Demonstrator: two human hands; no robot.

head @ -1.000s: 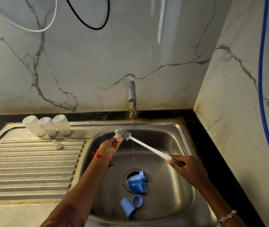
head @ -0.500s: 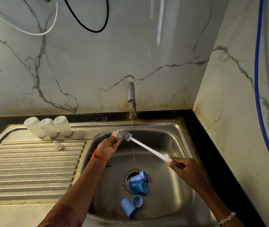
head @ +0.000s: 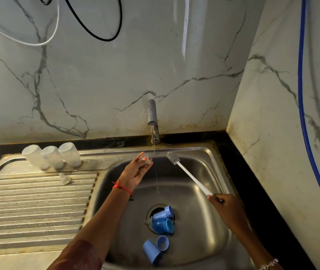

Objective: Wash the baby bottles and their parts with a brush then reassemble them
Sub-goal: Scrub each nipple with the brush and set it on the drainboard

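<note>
three bottles (head: pixel 51 156) on drainboard (head: pixel 34 207) left of sink (head: pixel 198 227), caps (head: pixel 162 221) in sink

No text (or label) can be read.

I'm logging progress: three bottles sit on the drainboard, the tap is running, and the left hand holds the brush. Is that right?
Not quite. The head view shows the brush in the right hand; the left hand holds a small clear part. The bottles, drainboard and running tap are as stated.

Dim, warm light; curved edges
</note>
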